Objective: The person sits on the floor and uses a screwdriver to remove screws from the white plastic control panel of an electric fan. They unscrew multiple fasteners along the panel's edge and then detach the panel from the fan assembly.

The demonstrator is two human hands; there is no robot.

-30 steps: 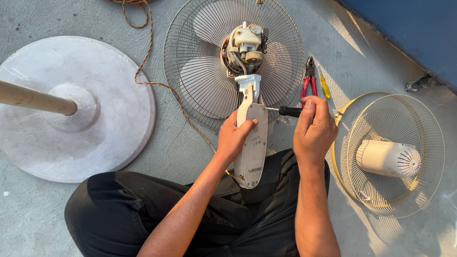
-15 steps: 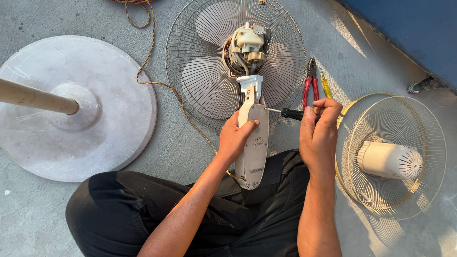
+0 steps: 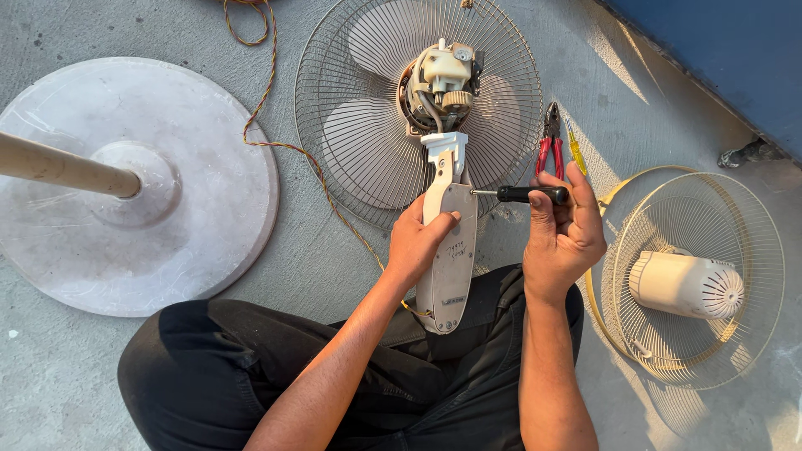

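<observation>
The fan neck housing (image 3: 449,250) lies across the person's lap, gripped by the left hand (image 3: 415,242); the right hand (image 3: 565,230) clenches a black-handled screwdriver (image 3: 526,195), its tip touching the housing's side.

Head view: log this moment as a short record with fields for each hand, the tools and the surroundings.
left hand: left hand grips the grey-white plastic fan neck housing, thumb on its face
right hand: right hand holds the black-handled screwdriver, tip at the housing's side
fan: bare motor over the round wire fan guard with pale blades
tools on floor: red-handled pliers, yellow-handled screwdriver
left side: round grey stand base with a tan pole
right side: cream wire guard with a white motor cover
cord: twisted cord on the concrete floor
</observation>
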